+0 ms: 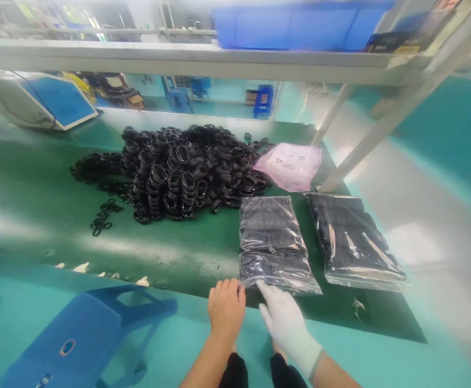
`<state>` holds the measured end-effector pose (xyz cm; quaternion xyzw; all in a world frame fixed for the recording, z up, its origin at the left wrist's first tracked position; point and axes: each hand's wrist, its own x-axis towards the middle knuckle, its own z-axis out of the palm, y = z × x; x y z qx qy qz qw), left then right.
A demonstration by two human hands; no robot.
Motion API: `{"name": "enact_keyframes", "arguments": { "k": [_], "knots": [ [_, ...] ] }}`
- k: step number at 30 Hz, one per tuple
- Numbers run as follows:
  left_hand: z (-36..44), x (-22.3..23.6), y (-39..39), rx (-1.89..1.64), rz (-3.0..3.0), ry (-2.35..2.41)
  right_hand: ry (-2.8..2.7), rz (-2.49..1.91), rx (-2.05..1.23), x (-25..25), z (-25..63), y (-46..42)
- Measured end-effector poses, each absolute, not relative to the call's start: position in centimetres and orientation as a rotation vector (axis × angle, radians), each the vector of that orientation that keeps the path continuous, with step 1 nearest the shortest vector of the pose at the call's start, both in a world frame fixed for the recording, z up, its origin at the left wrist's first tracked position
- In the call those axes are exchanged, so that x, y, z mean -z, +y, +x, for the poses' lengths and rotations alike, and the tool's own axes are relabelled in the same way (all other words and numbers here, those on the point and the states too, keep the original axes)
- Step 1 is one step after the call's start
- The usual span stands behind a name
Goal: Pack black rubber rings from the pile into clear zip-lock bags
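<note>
My bare left hand point(226, 308) rests at the near edge of the green table point(37, 215), its fingers curled over the bottom left corner of a clear plastic bag filled with black rings point(274, 242). My right hand point(284, 320), in a white glove, pinches the bottom edge of the same bag. A second filled clear bag point(352, 242) lies to its right, untouched. A large heap of black rubber rings point(182, 170) sits in the middle of the table, beyond the bags.
A pink plastic bag point(292, 164) lies behind the filled bags beside a slanted metal post point(381, 134). A white machine with a blue panel point(41, 99) stands at the back left. A blue stool point(85, 334) is on the floor left of me. A shelf with a blue bin point(300, 24) hangs overhead.
</note>
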<state>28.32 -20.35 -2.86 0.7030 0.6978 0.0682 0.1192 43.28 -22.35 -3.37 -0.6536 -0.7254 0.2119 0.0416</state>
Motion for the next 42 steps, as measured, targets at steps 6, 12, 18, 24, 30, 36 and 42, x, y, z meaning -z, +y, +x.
{"name": "enact_keyframes", "arguments": {
  "k": [6, 12, 18, 24, 30, 36, 42],
  "knots": [
    [28.0, 3.5, -20.4, -0.190, 2.000, 1.978, -2.129, -2.016, -0.722, 3.3, 42.4, -22.0],
    [28.5, 3.6, -20.2, -0.149, 2.020, 1.979, -2.180, -1.900, -0.798, 3.4, 40.9, -21.3],
    [27.4, 2.4, -20.2, -0.088, 1.879, 1.907, -2.137, -1.881, -0.804, 4.4, 41.2, -21.1],
    [25.9, 1.7, -16.2, -0.265, 1.475, 1.835, -2.222, -1.855, -0.678, 4.9, 41.2, -22.0],
    [27.6, 3.4, -11.8, -0.165, 1.245, 1.564, -2.238, -1.918, -0.543, 5.3, 40.2, -21.9],
    [26.7, 4.0, -10.4, -0.143, 1.038, 1.314, -2.164, -1.979, -0.462, 5.4, 39.5, -21.7],
    [27.1, 4.6, -9.7, -0.057, 1.156, 1.422, -2.114, -2.049, -0.520, 5.3, 38.9, -21.4]
  ]
}}
